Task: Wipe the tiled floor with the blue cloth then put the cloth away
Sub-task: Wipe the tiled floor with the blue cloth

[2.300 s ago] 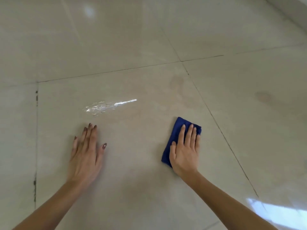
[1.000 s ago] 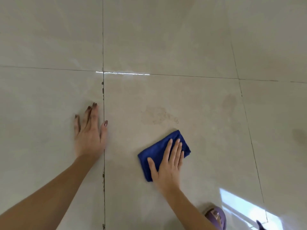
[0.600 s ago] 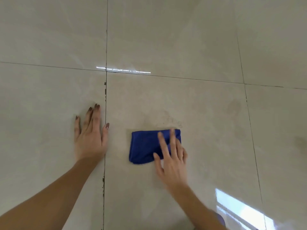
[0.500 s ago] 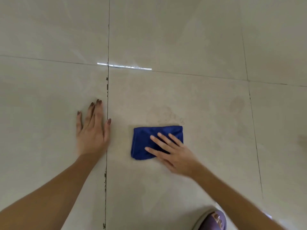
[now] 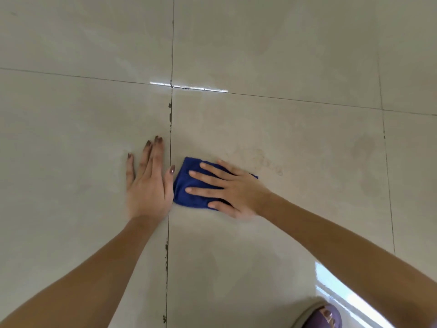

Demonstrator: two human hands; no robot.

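Note:
A folded blue cloth (image 5: 189,183) lies flat on the glossy beige tiled floor (image 5: 272,233), just right of a dark grout line. My right hand (image 5: 227,188) presses down on it with straight, spread fingers pointing left and covers the cloth's right half. My left hand (image 5: 147,183) rests flat on the neighbouring tile, fingers straight and pointing away from me; its thumb reaches the cloth's left edge. A faint brownish stain (image 5: 262,159) marks the tile just beyond my right hand.
Grout lines (image 5: 170,119) cross the floor, with dark chipped spots along the one between my hands. A foot in a purple slipper (image 5: 324,317) shows at the bottom right edge, beside a bright window reflection (image 5: 335,287).
My right hand has slid the cloth leftwards until it meets my left thumb. The left hand stays planted on its tile. The view has shifted, so both hands sit further right.

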